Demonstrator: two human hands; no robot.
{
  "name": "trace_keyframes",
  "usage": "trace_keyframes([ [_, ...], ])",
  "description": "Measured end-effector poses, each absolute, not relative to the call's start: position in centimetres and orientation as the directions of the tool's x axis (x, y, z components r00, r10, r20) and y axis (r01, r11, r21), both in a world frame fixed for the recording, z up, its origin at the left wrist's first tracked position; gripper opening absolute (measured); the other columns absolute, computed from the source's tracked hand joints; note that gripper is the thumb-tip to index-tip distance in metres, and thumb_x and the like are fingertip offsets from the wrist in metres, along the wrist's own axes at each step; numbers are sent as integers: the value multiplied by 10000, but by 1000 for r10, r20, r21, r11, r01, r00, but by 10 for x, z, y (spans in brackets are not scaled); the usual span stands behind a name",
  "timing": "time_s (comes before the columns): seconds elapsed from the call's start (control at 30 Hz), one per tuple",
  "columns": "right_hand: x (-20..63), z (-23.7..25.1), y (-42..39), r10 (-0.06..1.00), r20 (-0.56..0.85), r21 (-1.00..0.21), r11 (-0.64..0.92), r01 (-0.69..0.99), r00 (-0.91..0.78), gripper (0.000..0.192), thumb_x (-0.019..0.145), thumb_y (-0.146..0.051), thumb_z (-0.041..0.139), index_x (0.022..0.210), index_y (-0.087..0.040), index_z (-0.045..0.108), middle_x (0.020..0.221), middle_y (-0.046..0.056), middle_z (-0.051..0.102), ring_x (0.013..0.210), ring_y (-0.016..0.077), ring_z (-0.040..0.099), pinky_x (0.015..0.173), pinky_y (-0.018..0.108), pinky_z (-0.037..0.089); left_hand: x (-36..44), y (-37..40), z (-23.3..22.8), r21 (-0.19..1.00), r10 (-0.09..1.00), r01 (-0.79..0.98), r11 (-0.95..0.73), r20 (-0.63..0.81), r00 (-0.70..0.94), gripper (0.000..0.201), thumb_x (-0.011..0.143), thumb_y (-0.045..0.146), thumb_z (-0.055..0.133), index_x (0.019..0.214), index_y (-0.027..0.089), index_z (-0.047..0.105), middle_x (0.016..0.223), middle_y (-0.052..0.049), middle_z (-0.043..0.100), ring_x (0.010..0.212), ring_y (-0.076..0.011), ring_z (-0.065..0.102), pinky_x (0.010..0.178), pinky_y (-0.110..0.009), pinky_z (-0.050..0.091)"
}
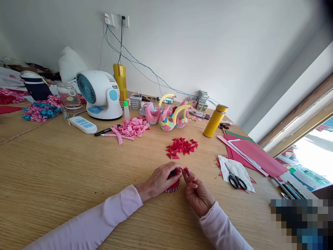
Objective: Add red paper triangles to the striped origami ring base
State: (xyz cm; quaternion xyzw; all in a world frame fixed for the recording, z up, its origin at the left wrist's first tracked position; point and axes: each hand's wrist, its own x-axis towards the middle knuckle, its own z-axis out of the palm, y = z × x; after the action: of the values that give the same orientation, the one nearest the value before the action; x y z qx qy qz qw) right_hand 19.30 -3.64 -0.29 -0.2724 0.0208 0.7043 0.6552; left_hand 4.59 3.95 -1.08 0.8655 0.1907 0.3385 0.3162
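Under my left hand (161, 178) is a round folded-paper piece (173, 187) in red with blue tips, resting on the wooden table (104, 166). The fingers of that hand curl round its rim and hide much of it. At its right side, my right hand (196, 189) pinches a small red folded paper triangle (185, 169) between thumb and forefinger, close to the left fingertips. Just beyond the hands lies a loose pile of red paper triangles (183, 146).
Finished paper swans (168, 118) stand at the back, beside pink paper pieces (132, 127) and a white fan (100, 93). A yellow bottle (215, 121) is farther right. Black scissors (236, 181) lie on white tissue (240, 170), near red paper sheets (260, 152).
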Motion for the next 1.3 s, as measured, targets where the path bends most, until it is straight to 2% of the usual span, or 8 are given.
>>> trace_keyframes([
  [0.07,188,6,-37,846,-526,-284,-81,-955,85,325,984,-101,297,858,-100,597,771,71,695,388,-19,536,293,15,377,46,40,-11,670,537,109,-735,476,697,185,899,227,511,1078,193,547,1058,-46,641,971,-163,611,863,-266,478],
  [0.17,182,17,-38,804,-583,-263,-51,-964,117,328,987,-103,283,864,-102,588,759,67,688,365,-21,513,273,21,355,46,40,-12,664,531,104,-740,483,696,196,900,220,516,1091,194,547,1077,-47,640,991,-163,610,877,-263,473],
  [0.33,179,17,-38,798,-582,-311,-44,-949,154,284,969,-80,344,834,-108,591,776,54,690,364,-28,503,271,15,348,46,40,-12,679,548,104,-727,482,683,192,898,212,524,1086,191,559,1079,-43,647,1001,-159,612,890,-256,466],
  [0.57,169,11,-39,770,-577,-412,14,-911,272,145,886,-30,501,849,-117,611,730,12,692,353,-15,499,269,30,374,47,42,-15,672,579,133,-728,500,644,127,913,238,503,965,179,603,950,-31,664,893,-158,627,806,-247,482],
  [0.8,164,15,-42,752,-585,-462,-1,-887,304,139,916,-35,458,882,-80,584,721,31,692,358,-17,516,280,39,392,47,41,-15,640,566,157,-752,506,651,132,917,253,505,932,170,606,898,-34,663,845,-148,619,783,-244,477],
  [1.03,164,14,-42,754,-585,-464,-7,-886,300,136,920,-37,457,900,-90,581,655,-12,664,360,-9,527,287,41,408,47,41,-16,614,566,190,-766,503,653,123,920,245,500,932,165,592,893,-34,655,832,-146,615,770,-241,469],
  [1.3,163,11,-41,763,-563,-483,8,-876,318,148,900,-29,484,831,-70,608,644,10,669,363,0,536,305,45,427,47,42,-17,633,581,194,-750,489,650,132,916,266,508,919,169,597,888,-32,655,835,-147,614,760,-239,471],
])
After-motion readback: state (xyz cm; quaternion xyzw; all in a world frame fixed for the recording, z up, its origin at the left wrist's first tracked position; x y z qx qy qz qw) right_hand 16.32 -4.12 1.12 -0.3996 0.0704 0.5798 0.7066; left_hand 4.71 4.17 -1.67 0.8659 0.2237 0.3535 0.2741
